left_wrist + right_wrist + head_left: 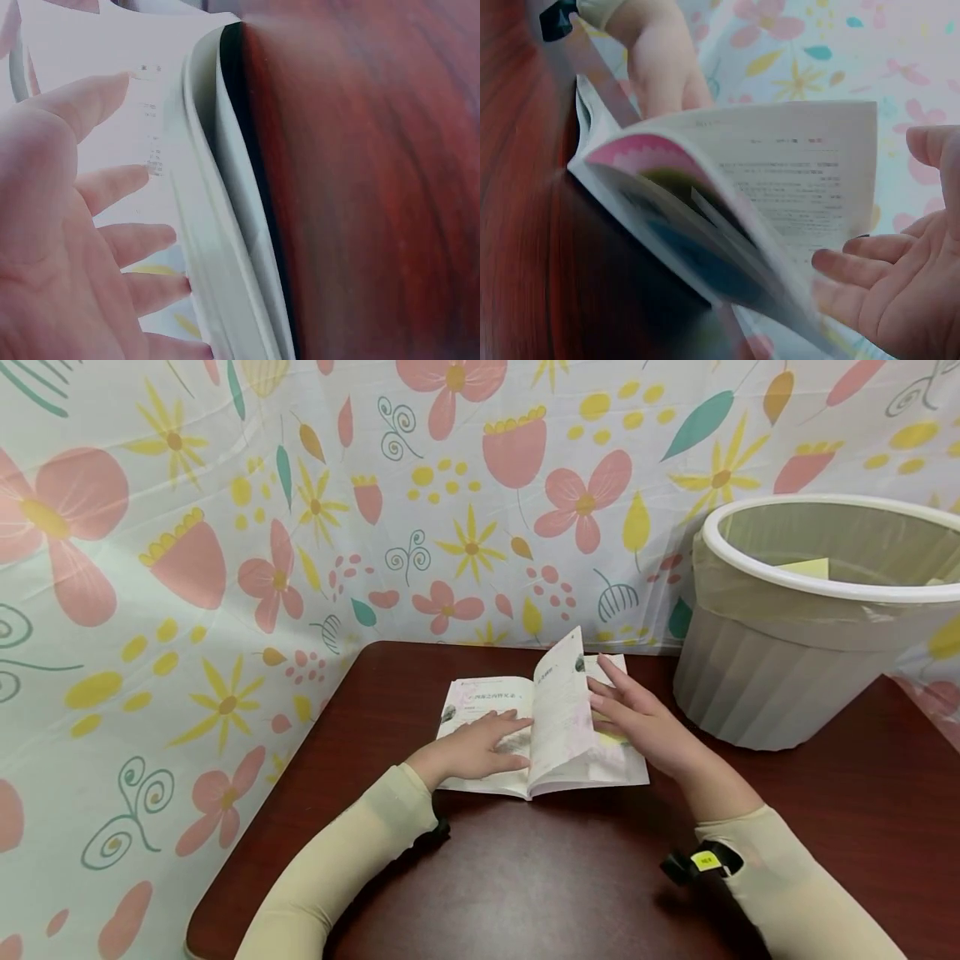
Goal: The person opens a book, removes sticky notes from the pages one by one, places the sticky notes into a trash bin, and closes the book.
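Note:
An open book lies on the table with printed text and pinkish patterns on its pages. My left hand rests on the left page with its fingers spread toward the spine; the left wrist view shows those fingers extended over the white paper. One raised page stands up near the middle of the book. Behind its outer edge is my right hand, fingers extended, fingertips right at the paper. In the right wrist view several leaves fan apart, with colourful pictures between them, and the thumb is held away from the page.
A grey ribbed bin with a clear liner and white rim stands right of the book, some yellow paper inside. The dark red-brown table extends in front. A flower-patterned curtain hangs behind and at the left.

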